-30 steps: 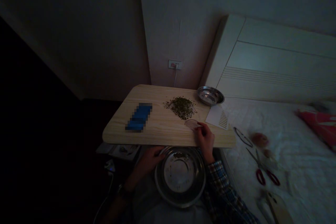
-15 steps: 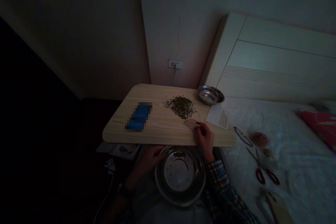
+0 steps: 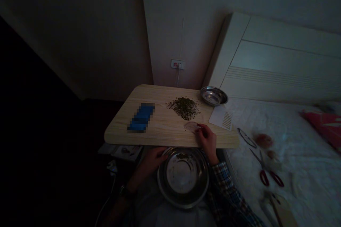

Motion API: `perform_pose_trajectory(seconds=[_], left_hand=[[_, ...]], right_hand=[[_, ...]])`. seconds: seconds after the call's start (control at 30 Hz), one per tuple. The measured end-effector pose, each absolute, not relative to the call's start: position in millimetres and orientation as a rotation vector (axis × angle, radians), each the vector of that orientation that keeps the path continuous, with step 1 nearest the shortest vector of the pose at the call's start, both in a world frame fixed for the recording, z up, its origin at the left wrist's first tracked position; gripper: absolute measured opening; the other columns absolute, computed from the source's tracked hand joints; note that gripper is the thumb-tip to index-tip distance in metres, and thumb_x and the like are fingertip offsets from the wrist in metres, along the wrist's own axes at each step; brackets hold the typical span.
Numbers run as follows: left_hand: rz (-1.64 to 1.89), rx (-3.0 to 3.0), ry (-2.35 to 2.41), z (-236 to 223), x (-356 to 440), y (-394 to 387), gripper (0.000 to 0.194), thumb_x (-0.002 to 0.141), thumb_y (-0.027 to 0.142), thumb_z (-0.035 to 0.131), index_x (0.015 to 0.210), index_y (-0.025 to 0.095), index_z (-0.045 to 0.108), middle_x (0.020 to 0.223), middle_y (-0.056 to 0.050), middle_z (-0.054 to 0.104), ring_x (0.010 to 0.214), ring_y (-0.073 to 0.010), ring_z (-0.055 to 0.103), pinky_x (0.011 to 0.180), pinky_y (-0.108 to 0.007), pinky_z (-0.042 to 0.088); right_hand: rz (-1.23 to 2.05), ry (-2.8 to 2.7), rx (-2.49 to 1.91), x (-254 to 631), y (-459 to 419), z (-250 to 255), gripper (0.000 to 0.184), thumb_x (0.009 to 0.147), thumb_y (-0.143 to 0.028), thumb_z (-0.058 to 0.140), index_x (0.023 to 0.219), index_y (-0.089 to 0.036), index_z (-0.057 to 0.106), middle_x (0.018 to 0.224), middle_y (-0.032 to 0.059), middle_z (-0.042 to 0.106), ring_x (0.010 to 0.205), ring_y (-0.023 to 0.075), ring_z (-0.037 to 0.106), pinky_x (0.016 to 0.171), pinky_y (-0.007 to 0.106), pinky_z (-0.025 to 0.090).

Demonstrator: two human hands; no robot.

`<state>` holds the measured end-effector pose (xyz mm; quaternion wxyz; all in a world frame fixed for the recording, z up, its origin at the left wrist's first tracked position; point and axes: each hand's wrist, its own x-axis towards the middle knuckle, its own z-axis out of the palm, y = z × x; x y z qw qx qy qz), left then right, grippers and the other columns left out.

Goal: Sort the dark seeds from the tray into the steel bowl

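Note:
My left hand (image 3: 154, 158) grips the left rim of a steel basin (image 3: 182, 202), which rests on my lap below the table edge. A few small dark grains lie in the basin's far side. Between the fingers of my right hand (image 3: 207, 140) is a thin, see-through, rounded piece (image 3: 191, 126), held low over the table (image 3: 160, 138); its exact kind I cannot make out. Just beyond it spreads a pile of small green grains (image 3: 183, 108), with loose ones scattered around its edges.
A smaller steel bowl (image 3: 214, 96) stands at the table's back right corner, beside a white comb-like card (image 3: 221, 117). A pixelated blue object (image 3: 141, 117) lies on the left. Glasses (image 3: 247, 138), red-handled scissors (image 3: 265, 170) and a phone-like object (image 3: 282, 209) are on the bed (image 3: 314, 170).
My right hand and the see-through piece have shifted slightly left along the table. My left hand, the basin and the pile look unmoved.

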<state>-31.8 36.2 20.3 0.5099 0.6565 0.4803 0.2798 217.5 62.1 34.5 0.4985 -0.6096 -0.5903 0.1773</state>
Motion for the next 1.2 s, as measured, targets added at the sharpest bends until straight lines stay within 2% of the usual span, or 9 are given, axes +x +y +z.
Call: perform_pose_trajectory(seconds=[0.57, 0.93, 1.03, 1.2], left_hand=[[0.67, 1.594, 1.13, 25, -31, 35, 0.038, 0.075, 0.041, 0.055, 0.101, 0.016, 0.067, 0.103, -0.005, 0.07, 0.095, -0.0249, 0.062, 0.085, -0.031, 0.045], [0.666, 1.573, 1.163, 28, -30, 35, 0.037, 0.073, 0.039, 0.056, 0.1, 0.017, 0.067, 0.102, -0.005, 0.07, 0.095, -0.0247, 0.062, 0.086, -0.032, 0.045], [0.651, 1.591, 1.151, 29, -30, 35, 0.035, 0.074, 0.038, 0.055, 0.099, 0.016, 0.067, 0.101, -0.005, 0.07, 0.094, -0.0247, 0.062, 0.085, -0.032, 0.045], [0.683, 1.577, 1.118, 27, -30, 36, 0.035, 0.075, 0.037, 0.056, 0.101, 0.016, 0.066, 0.102, -0.006, 0.07, 0.094, -0.0244, 0.062, 0.085, -0.032, 0.045]], right_hand=[[0.612, -1.522, -1.352, 217, 60, 38, 0.028, 0.082, -0.027, 0.047, 0.104, -0.019, 0.061, 0.083, 0.0036, 0.068, 0.077, 0.0173, 0.062, 0.074, 0.03, 0.048], [0.796, -1.66, -1.277, 217, 60, 48, 0.022, 0.077, -0.027, 0.051, 0.092, -0.018, 0.064, 0.073, 0.001, 0.067, 0.065, 0.0155, 0.06, 0.06, 0.025, 0.046], [0.916, -1.699, -1.255, 219, 60, 48, 0.021, 0.076, -0.029, 0.054, 0.091, -0.018, 0.064, 0.072, 0.001, 0.067, 0.064, 0.0157, 0.06, 0.06, 0.026, 0.046], [0.894, -1.657, -1.267, 220, 62, 47, 0.02, 0.078, -0.027, 0.05, 0.091, -0.018, 0.062, 0.071, 0.0006, 0.067, 0.067, 0.0164, 0.061, 0.063, 0.027, 0.047]])
